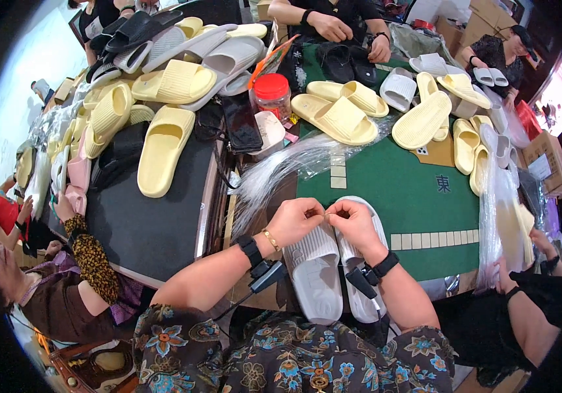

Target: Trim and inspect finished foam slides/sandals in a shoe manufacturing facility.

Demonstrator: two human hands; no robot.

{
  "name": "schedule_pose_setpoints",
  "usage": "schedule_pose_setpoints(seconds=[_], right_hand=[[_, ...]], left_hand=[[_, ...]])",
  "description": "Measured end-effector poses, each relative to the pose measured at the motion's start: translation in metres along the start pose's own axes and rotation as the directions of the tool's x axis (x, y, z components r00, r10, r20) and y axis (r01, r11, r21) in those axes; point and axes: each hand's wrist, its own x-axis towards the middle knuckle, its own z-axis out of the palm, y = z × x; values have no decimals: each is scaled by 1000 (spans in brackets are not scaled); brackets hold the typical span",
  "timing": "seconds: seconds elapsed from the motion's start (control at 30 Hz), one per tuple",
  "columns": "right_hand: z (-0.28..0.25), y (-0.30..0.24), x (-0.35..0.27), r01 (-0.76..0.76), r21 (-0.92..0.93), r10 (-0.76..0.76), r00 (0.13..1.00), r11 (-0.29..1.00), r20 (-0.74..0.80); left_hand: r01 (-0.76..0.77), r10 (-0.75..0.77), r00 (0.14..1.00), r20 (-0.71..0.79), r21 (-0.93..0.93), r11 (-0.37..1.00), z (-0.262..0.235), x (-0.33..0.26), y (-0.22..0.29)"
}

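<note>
The fingers of the left hand (297,219) and right hand (353,221) meet tip to tip, each thumb and forefinger pinched together; whether anything thin is caught between them, I cannot tell. A dark tabletop (163,229) spreads on the left, beside a seated person in a leopard-print sleeve (94,268); a green surface (425,203) with pale tile-shaped patches lies to the right, with cardboard boxes (546,157) past its edge. The pair of grey slippers (315,278) lies side by side right under the fingertips, toes away from the person; contact is unclear. A black wrist device (362,283) hides part of the right slipper. Left to right beyond: piled yellow slippers (166,150), a black phone (241,123), clear plastic strands (274,173) just past the left hand, a red-lidded jar (272,95), more yellow slippers (421,121) and clear plastic wrap (492,242).
</note>
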Motion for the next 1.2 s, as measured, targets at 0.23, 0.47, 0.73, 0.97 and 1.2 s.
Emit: schedule_pose_setpoints(seconds=[0.23,0.47,0.73,0.97,1.2], right_hand=[[-8,-26,-2,108,56,-100,986,993,-130],[-49,-55,-56,345,-671,-200,937,656,286],[-72,-27,-74,190,-737,-179,979,649,95],[-235,-5,-72,137,-473,-421,706,870,-570],[-274,-7,-105,-206,-774,-592,537,599,-601]], left_hand=[[-127,165,971,-175,208,970,-26,1,9],[163,484,665,-568,743,649,-128,-7,55],[735,189,470,-862,501,456,-204,-16,-2],[790,113,398,-911,402,462,-211,-15,-22],[687,238,372,-897,438,579,-207,-23,14]])
